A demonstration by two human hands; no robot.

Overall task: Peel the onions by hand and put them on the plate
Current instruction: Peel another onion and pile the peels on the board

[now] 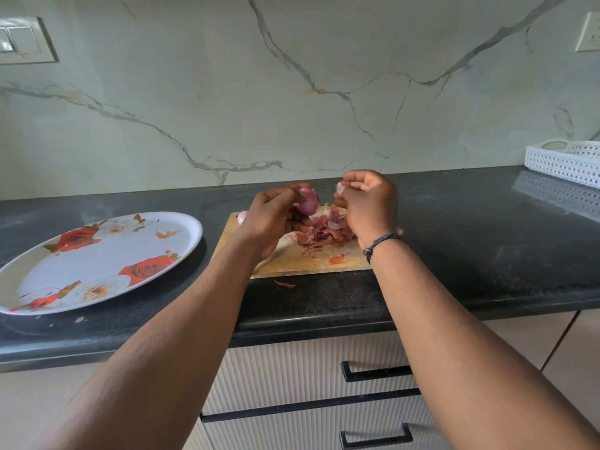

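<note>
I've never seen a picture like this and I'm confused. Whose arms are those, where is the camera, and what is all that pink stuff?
The camera sits on a person's head, looking down, so you see their own two arms. The left hand holds a pink onion. The right hand pinches a bit of skin it pulled off. Below them, a wooden board carries a pile of onion skins, and another peeled onion peeks out behind the left hand. A flowered plate waits on the dark counter, with no onions on it yet.
</note>
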